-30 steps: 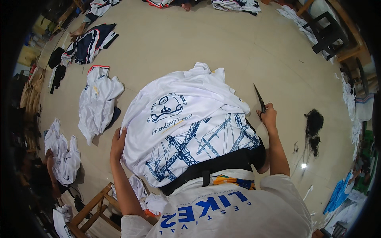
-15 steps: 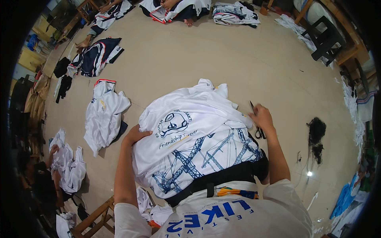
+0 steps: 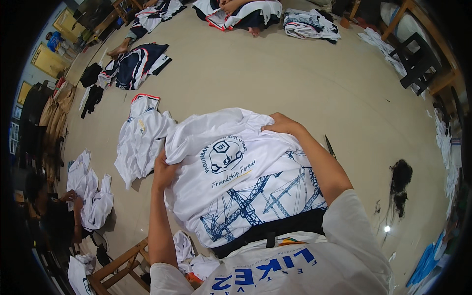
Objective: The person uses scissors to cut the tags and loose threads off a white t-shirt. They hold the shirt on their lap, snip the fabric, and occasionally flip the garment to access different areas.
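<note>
Across my lap lies a white shirt (image 3: 231, 177) with a dark blue crane pattern and a round printed emblem. My left hand (image 3: 166, 169) is closed on its left edge, where the cloth bunches up. At the far right edge my right hand (image 3: 282, 124) grips the same shirt, its fingers partly hidden in the fabric. Scissors (image 3: 330, 146) lie on the floor just right of my right forearm; only a dark blade shows, and the arm covers the rest.
Another white shirt (image 3: 142, 140) with a red-edged collar lies left of my lap. Beyond are a navy-and-white garment pile (image 3: 140, 64) and a folded stack (image 3: 310, 25). Co-workers sit ahead and at left. A black thread tangle (image 3: 400, 177) and a black stool (image 3: 415, 61) are at right.
My right hand has left the scissors on the floor and moved up-left onto the shirt's far edge. My left hand now grips the shirt's left edge, and the far cloth is bunched.
</note>
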### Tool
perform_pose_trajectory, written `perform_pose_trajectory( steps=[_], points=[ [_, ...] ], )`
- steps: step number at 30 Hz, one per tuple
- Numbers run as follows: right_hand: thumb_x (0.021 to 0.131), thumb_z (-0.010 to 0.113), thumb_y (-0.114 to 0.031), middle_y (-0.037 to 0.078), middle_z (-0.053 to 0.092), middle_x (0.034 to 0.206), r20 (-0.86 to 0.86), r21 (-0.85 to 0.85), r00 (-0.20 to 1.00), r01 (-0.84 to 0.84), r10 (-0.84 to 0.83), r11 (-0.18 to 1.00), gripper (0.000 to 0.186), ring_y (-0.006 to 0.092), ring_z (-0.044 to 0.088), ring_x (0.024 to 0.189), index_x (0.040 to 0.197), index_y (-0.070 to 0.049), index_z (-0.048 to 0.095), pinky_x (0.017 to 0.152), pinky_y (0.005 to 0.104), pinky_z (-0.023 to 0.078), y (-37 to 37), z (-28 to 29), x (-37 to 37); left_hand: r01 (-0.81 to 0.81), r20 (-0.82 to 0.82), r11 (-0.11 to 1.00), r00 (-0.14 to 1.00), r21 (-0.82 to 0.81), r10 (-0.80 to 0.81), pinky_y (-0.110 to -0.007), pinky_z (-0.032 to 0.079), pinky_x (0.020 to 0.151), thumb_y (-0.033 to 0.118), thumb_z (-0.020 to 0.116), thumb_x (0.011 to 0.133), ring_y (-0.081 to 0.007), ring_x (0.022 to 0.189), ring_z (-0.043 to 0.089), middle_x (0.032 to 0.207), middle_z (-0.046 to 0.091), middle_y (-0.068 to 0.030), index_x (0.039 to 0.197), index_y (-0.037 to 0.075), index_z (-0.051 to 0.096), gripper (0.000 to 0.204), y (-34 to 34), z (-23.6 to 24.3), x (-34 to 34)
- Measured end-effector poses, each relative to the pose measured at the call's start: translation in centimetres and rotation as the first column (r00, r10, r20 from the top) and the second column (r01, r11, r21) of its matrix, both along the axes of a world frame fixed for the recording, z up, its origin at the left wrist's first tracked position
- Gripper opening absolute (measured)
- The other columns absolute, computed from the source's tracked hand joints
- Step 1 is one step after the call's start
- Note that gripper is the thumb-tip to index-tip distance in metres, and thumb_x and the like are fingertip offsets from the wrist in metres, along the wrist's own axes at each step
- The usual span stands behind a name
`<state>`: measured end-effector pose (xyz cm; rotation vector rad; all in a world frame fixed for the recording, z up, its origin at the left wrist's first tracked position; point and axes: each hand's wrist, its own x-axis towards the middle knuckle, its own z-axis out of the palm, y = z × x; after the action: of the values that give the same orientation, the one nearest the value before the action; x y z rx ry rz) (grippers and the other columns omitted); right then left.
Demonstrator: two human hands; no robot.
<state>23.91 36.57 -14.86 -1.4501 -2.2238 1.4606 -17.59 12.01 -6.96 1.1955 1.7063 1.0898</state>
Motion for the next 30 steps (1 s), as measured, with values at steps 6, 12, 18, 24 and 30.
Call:
perform_pose_trajectory(
  steps=[6,12,18,24,30],
  points=[
    [0.09,0.075,-0.007,0.012,0.071,0.112,-0.437,0.224,0.892,0.233,-0.117,0.946,0.024,0.0282,0.069,0.103,0.113,-0.002,0.073,0.09,0.0328,0.054,-2.4,5.6,0.1,-0.046,-0.285,0.973,0.952,0.227,0.111,-0.031,0.051,0.099,-0.008,0.063,0.086,-0.0175,0.11,0.07,0.122,0.075,-0.0134,0.138,-0.005,0.061,0.053,-1.2,1.8,-0.4],
    [0.075,0.076,0.003,0.014,0.062,0.093,-0.514,0.652,0.856,0.343,0.061,0.676,0.027,0.0301,0.061,0.086,0.1,0.002,0.066,0.079,0.0384,0.05,-9.0,12.0,3.7,-0.146,-0.424,0.851,0.817,0.504,0.391,-0.035,0.051,0.1,-0.001,0.068,0.085,-0.0224,0.114,0.069,0.127,0.072,-0.0172,0.138,-0.008,0.06,0.054,-8.4,2.6,0.9],
    [0.063,0.083,0.004,0.011,0.061,0.087,-0.407,0.589,0.913,0.258,0.006,0.766,0.032,0.0271,0.061,0.078,0.085,-0.005,0.063,0.069,0.0328,0.048,-22.3,18.0,14.3,-0.045,-0.268,0.994,0.963,-0.103,0.015,-0.036,0.055,0.093,0.0,0.082,0.075,-0.0244,0.108,0.071,0.119,0.074,-0.0175,0.134,-0.007,0.061,0.063,-23.4,13.0,6.0],
    [0.061,0.092,0.002,0.003,0.073,0.095,-0.004,-0.389,0.979,-0.188,0.202,0.902,0.043,0.0196,0.071,0.088,0.1,-0.008,0.077,0.073,0.0302,0.054,-26.6,20.2,19.7,0.416,0.488,0.8,0.854,-0.432,-0.18,-0.031,0.054,0.087,-0.005,0.069,0.087,-0.0178,0.101,0.072,0.107,0.078,-0.0111,0.132,-0.003,0.059,0.046,-24.0,14.7,6.1],
    [0.073,0.089,-0.01,0.006,0.075,0.095,-0.279,-0.228,0.96,-0.091,0.024,0.969,0.043,0.0139,0.071,0.09,0.113,-0.003,0.075,0.074,0.0262,0.053,-20.9,20.2,19.2,-0.026,-0.439,0.983,0.897,-0.184,-0.058,-0.048,0.037,0.118,0.024,0.089,0.078,-0.0377,0.144,0.045,0.151,0.052,-0.0211,0.146,0.003,0.05,0.081,-18.9,7.9,5.8]
  ],
)
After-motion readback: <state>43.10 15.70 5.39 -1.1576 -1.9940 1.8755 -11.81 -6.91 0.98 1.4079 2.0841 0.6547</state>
